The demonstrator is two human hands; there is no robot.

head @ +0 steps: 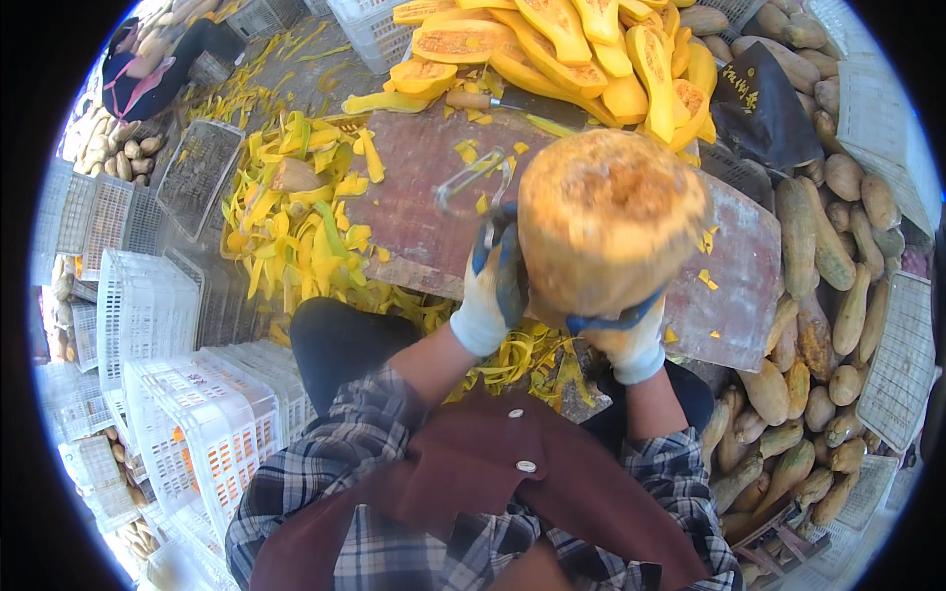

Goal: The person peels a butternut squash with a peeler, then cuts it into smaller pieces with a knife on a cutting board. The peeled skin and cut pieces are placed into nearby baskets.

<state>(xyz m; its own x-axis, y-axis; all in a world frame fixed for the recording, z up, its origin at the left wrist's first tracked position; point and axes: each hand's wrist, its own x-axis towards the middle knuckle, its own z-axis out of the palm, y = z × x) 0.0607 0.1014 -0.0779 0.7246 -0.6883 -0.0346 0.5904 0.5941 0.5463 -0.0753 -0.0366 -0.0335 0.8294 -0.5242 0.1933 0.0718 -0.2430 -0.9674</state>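
Note:
A large cut pumpkin piece (617, 244), with orange flesh showing on its upper cut face and tan rind on its side, is held up over a reddish-brown board (421, 185). My right hand (628, 332), in a white and blue work glove, grips it from below. Gloved the same way, my left hand (494, 284) lies against the piece's left side and holds a metal peeler (473, 177) whose head points up and left. Small yellow scraps are scattered over the board. At its far edge lies a wood-handled knife (543, 107) with a broad dark blade.
Peeled, halved squashes (547, 44) are piled behind the board. Yellow peelings (295, 214) heap at its left. Unpeeled squashes (820, 354) lie to the right near a black bag (765, 111). White plastic crates (199, 421) stand at left. Another person (159, 74) sits at upper left.

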